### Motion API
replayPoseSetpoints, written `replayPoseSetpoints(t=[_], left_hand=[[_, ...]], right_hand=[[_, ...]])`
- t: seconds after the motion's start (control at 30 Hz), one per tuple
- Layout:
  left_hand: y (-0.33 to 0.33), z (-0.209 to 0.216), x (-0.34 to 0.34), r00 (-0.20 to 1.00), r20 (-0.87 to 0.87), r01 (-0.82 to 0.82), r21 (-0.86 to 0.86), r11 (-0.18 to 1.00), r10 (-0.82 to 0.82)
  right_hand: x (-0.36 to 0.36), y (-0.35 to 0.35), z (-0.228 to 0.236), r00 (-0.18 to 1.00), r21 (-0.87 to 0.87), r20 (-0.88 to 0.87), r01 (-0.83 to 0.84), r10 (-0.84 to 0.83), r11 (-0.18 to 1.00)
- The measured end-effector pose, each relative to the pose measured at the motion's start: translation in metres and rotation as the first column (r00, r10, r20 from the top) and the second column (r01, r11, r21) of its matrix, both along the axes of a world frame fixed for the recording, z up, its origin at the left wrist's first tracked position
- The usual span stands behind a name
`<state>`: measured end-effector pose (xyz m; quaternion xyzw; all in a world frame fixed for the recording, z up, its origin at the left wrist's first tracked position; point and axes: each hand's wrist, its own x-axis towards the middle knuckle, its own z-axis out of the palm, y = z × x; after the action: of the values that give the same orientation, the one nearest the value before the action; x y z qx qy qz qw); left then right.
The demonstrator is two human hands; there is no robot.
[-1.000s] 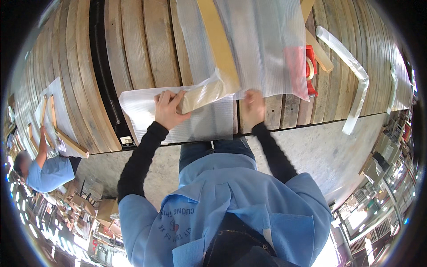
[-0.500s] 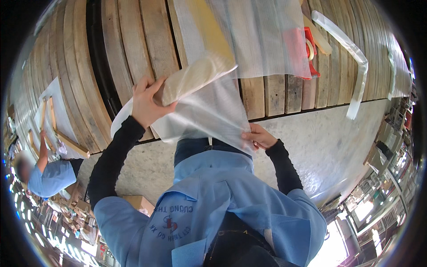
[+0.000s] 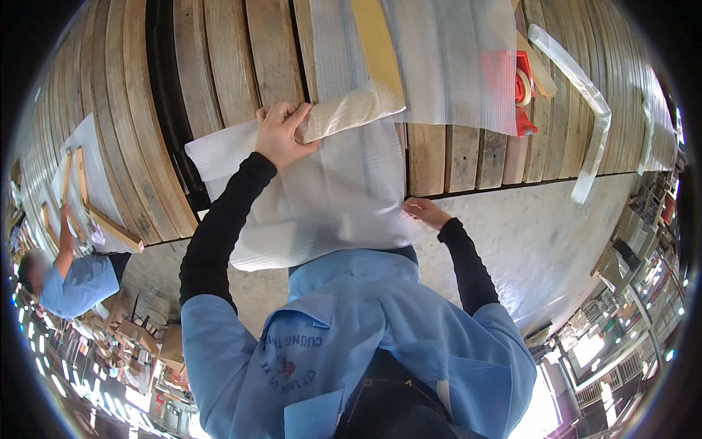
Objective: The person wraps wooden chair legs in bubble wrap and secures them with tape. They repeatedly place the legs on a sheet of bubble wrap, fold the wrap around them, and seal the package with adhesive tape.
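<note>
My left hand grips the near-left end of a wooden piece partly covered by translucent foam. Another part, a long yellowish wooden strip, stretches away from its right end, making a corner. White foam sheet hangs from under the piece over the table's near edge toward my waist. At the right edge of that sheet, my right hand has its fingers pinched together on the foam. More foam lies flat beyond, over the slats.
A red tape dispenser lies right of the foam, partly beside a short wooden piece. A bent, clear-wrapped strip overhangs the slatted table's edge. At far left, another person reaches to a wooden frame.
My left hand and the wooden piece have shifted right and slightly away from me. The hanging foam has spread flatter and lower, while my right hand stays at its edge.
</note>
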<state>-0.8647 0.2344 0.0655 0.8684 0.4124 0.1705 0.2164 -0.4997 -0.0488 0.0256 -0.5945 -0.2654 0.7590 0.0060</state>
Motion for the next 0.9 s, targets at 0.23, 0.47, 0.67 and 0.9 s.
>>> replayPoseSetpoints(t=[0.23,0.47,0.67,0.9], left_hand=[[-0.002,-0.024,-0.022,0.999,-0.021,0.041,0.049,0.998,-0.040],[-0.006,-0.026,-0.012,0.996,-0.080,0.036,0.003,0.999,-0.035],[-0.002,-0.023,-0.016,0.998,-0.050,-0.041,-0.130,0.991,0.035],[-0.003,-0.012,-0.016,0.999,-0.034,-0.002,-0.133,0.991,-0.003]], right_hand=[[-0.017,0.205,0.098,0.779,0.760,0.575,-0.622,0.251,0.190],[-0.163,0.381,0.044,0.593,0.564,0.791,-0.609,-0.151,0.558],[-0.174,0.378,0.013,0.732,0.734,0.652,-0.542,-0.198,0.410],[-0.190,0.358,0.005,0.485,0.660,0.751,-0.562,-0.449,0.498]])
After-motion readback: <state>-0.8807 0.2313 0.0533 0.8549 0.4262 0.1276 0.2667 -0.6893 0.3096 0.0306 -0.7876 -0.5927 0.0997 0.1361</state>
